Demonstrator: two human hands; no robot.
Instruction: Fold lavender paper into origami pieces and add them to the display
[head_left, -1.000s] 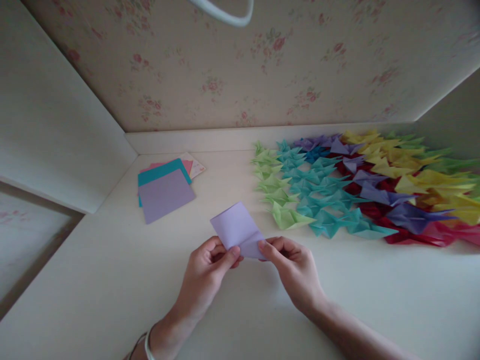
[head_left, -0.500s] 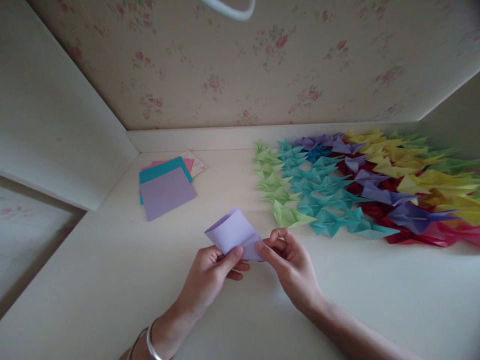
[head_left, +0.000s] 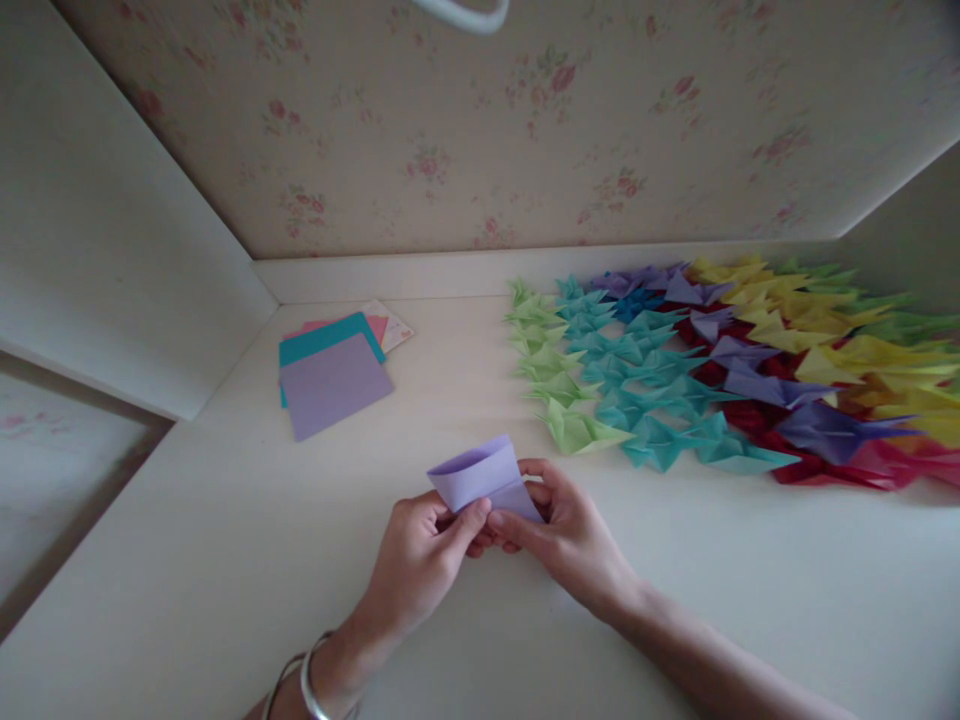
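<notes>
A folded piece of lilac origami paper [head_left: 480, 474] is held between my two hands above the white table. Its upper edge gapes like a pocket, and a crease runs across its lower right part. My left hand [head_left: 431, 545] pinches the lower left, thumb on the front and fingers behind. From the other side my right hand [head_left: 566, 530] grips the lower right, its thumb close to the left thumb. The fingertips behind the paper are partly hidden.
Flat square sheets lie at the back left, a lilac sheet [head_left: 336, 388] over a teal sheet [head_left: 322, 342]. Rows of folded paper figures cover the back right, among them light green [head_left: 577, 428], turquoise [head_left: 739, 450] and yellow ones. A floral wall [head_left: 420, 120] rises behind the table [head_left: 187, 560].
The lilac paper has tipped, and its upper edge has opened into a pocket. My right thumb has slid left along the lower edge toward the left thumb.
</notes>
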